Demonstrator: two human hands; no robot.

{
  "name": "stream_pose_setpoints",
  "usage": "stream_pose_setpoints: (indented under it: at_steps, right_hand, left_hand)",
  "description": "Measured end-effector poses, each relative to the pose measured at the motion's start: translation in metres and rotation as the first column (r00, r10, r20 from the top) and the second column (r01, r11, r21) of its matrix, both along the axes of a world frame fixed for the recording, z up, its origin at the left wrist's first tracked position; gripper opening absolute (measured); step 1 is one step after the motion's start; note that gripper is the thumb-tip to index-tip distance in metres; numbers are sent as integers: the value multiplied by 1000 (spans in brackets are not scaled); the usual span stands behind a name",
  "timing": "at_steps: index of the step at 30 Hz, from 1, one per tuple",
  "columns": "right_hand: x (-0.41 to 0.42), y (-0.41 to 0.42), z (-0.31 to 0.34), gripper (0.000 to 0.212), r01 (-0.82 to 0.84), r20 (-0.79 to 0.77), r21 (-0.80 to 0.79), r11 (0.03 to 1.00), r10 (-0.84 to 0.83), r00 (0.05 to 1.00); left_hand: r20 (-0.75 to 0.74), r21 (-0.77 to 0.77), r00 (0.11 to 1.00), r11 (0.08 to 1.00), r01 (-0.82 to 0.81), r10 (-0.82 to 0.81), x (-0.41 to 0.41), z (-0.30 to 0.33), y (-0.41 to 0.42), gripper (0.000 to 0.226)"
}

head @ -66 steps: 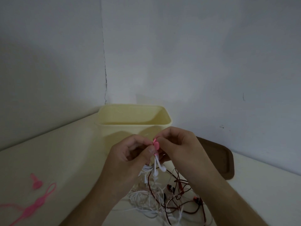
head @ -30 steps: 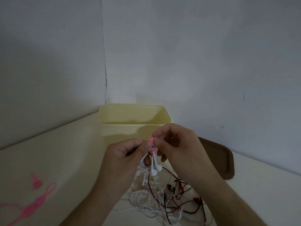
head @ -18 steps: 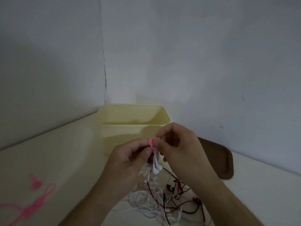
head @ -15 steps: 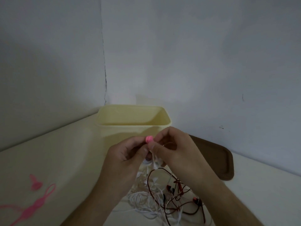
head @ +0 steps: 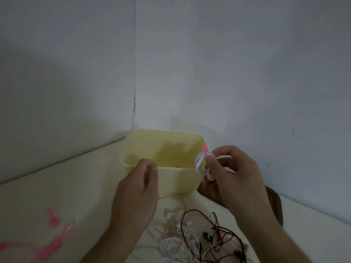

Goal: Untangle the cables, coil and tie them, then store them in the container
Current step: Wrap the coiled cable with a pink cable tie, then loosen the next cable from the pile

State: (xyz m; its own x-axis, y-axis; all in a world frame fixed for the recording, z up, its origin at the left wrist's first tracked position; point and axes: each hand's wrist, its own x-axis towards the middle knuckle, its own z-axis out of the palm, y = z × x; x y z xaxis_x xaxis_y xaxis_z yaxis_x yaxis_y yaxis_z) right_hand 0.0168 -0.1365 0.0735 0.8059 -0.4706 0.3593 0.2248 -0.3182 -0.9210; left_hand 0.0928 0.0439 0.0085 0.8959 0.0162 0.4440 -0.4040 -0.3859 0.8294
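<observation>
Right hand (head: 230, 173) pinches a coiled white cable (head: 201, 164) bound with a pink tie (head: 206, 150), holding it at the right rim of the pale yellow container (head: 176, 178). Left hand (head: 138, 188) hangs with fingers loosely curled, gripping nothing, at the container's near left edge. On the cream bench (head: 66, 186), red and white cables (head: 195, 238) lie tangled near the person; spare pink ties (head: 51, 242) lie at left. A brown tray (head: 275, 205) sits right. Dim grey walls meet in a corner (head: 134, 92).
</observation>
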Motion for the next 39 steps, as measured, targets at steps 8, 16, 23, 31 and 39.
stream_pose_setpoints:
  at_steps: [8,16,23,31,39]
  right_hand:
    - [77,39,20,12,-105,-145,-398,911,50,988]
    - [97,51,13,33,-301,-321,-521,799,143,936]
    - [29,15,18,39,-13,-61,-392,920,-12,998]
    - [-25,-34,-4,32,-182,-489,-481,858,-89,868]
    - [-39,-44,-13,30,-602,-775,-556,573,-96,625]
  left_hand:
    - [-9,-74,1000,997,-1,0,-3,-5,-4,11]
    - [-7,-130,999,990,51,-52,0,-6,-4,15]
    - [-52,-191,989,973,129,-142,7,-10,-3,29]
    - [24,-93,979,974,206,-204,-6,-12,-13,16]
    - [-67,173,840,823,541,-538,-23,-22,-18,7]
